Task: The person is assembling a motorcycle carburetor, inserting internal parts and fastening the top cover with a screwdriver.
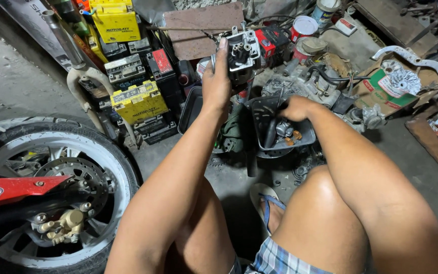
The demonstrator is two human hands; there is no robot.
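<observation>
From the head camera, looking down past two bare knees: the left hand (216, 81) is raised and wrapped tight around a metal carburetor body (243, 50), fingers closed on its near side, thumb up along the edge, so the open top with its small brass fittings faces the camera. That part hangs in the air above and just left of the black plastic tray (305, 136), which sits on the concrete floor between the knees and the pile of parts.

The right hand (296, 107) is down at the tray's far rim, knuckles curled. Is it pinching something? I cannot tell, the fingers are turned away and hidden.

Inside the tray: a small grey metal part (284, 128), a couple of orange-brown bits (296, 135) beside it, and a dark tube (270, 133) leaning against the left wall.

Left of the tray, stacked batteries, a yellow one (139, 101) in front and another yellow one (115, 20) higher up. Further left, a motorcycle wheel (84, 152) with its brake disc (74, 177) and a gold caliper (67, 223).

Right of the tray, a cardboard box (381, 96) holding a silver finned disc (404, 81). Behind the tray, a red-and-white can (304, 26). Below the tray, a foot in a blue-strapped sandal (267, 203).
</observation>
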